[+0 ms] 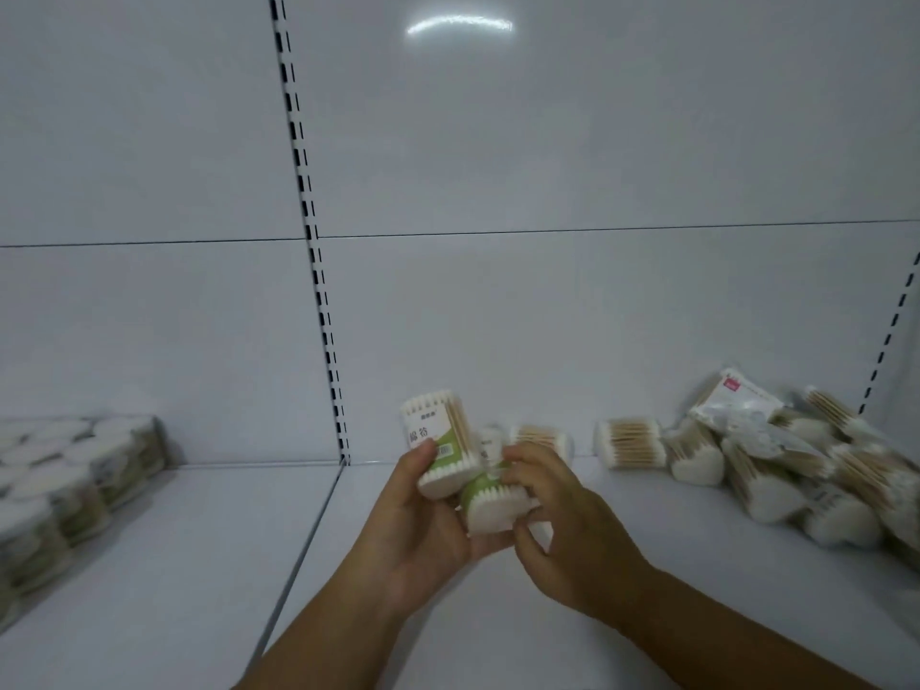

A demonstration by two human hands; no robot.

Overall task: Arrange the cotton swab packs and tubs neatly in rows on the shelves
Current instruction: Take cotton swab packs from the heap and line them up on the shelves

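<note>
Cotton swab packs (440, 443) sit in both hands at centre frame, above the shelf (672, 540): left hand (423, 525) grips one upright, right hand (572, 530) clasps another, likely aligning them for a row.

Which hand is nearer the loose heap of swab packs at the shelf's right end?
Right. The right hand is left of the heap, across a gap; the left hand is farther left.

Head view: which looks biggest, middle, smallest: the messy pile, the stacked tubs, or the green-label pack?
1. Messy pile.
2. Stacked tubs, cut off at the edge, so unsure.
3. Green-label pack, though nearest.
</note>
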